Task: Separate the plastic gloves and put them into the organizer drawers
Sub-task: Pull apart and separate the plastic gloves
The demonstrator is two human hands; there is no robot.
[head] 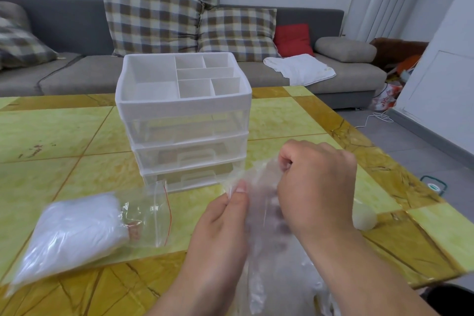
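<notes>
Glossy stone-look table (77, 131), clear plastic organizer (183, 120), filmy crinkled gloves (259, 187).

- We see soft, even, fairly bright light; the table (77, 136) carries only faint shadows beside the organizer (183, 110).
- We note a pale sheen on the glossy top toward its right edge, and small glints on the zip bag (146, 213).
- We find motion blur on the left hand (220, 228), the right hand (318, 187) and the glove (261, 213) they pinch.
- We see wide-angle bending: the wall (436, 72) at the right leans.
- The sofa (77, 69) looks slightly soft.
</notes>
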